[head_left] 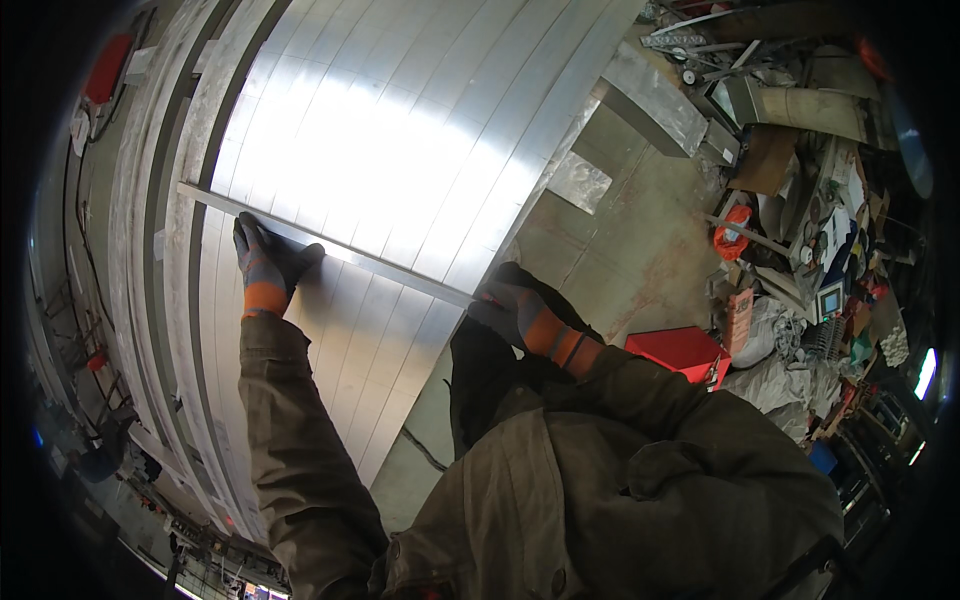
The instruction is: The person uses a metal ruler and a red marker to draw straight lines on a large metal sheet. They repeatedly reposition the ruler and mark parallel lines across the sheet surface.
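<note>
A long, narrow metal bar [350, 257] lies slantwise across a surface of bright metal strips [450, 110]. My left hand [266, 262], in a grey and orange glove, rests against the bar's near edge toward its left end. Its fingers are stretched out and the thumb points away to the right. At the bar's right end, by the edge of the strips, my right hand [510, 308] is closed around the bar. It wears the same kind of glove, and its fingertips are partly hidden.
Long metal beams [185, 250] run along the left side of the strips. A red box [680, 352] stands on the floor to my right. Farther right is a heap of scrap, with an orange bag [732, 232] in it. A metal block [655, 105] lies at the far right.
</note>
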`<state>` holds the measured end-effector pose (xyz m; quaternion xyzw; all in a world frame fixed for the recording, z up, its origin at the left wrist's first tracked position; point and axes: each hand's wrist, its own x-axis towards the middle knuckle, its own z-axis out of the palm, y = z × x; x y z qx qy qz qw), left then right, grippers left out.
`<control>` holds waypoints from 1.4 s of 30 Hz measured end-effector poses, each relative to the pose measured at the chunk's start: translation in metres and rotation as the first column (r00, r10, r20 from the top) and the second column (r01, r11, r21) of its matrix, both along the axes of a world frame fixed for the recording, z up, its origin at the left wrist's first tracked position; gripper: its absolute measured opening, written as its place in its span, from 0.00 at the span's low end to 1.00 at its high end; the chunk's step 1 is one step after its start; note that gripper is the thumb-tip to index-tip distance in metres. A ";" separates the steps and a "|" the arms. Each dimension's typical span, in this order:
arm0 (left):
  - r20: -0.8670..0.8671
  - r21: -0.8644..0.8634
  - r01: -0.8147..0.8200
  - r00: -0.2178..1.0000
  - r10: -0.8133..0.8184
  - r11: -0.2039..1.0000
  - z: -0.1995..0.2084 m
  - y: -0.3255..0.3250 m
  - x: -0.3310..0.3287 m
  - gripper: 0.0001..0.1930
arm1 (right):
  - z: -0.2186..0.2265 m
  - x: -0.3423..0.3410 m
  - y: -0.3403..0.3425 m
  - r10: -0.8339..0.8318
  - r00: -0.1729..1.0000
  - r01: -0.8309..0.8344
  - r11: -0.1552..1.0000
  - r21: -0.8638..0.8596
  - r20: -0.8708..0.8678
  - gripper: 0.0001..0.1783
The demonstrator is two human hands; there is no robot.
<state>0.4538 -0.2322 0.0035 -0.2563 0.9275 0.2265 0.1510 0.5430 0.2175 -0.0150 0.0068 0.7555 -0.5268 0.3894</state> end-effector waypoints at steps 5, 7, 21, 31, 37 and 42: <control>-0.010 0.037 -0.023 1.000 0.024 0.999 -0.016 -0.012 0.005 0.84 | -0.007 0.006 -0.001 -0.026 1.000 0.027 0.999 -0.031 0.010 0.22; 0.001 0.020 -0.042 0.999 0.042 0.999 -0.029 -0.019 0.007 0.83 | -0.010 0.008 -0.001 -0.039 0.999 0.039 0.998 -0.046 0.005 0.21; 0.217 -0.228 0.088 0.975 -0.038 0.970 0.010 0.013 -0.013 0.84 | -0.012 0.009 0.001 -0.039 0.999 0.036 0.995 -0.089 -0.029 0.16; 0.163 -0.161 0.048 0.986 -0.022 0.986 0.020 0.013 -0.012 0.84 | -0.003 0.005 0.001 -0.035 0.999 0.036 0.994 -0.100 0.018 0.15; 0.310 -0.379 0.287 0.935 -0.172 0.880 -0.004 0.003 -0.011 0.84 | -0.006 0.005 0.003 -0.040 0.999 0.039 0.991 -0.129 -0.008 0.14; 0.109 -0.233 0.127 0.989 -0.103 0.964 0.008 0.007 -0.005 0.86 | -0.005 0.000 0.004 0.064 0.997 -0.063 0.998 -0.018 0.054 0.23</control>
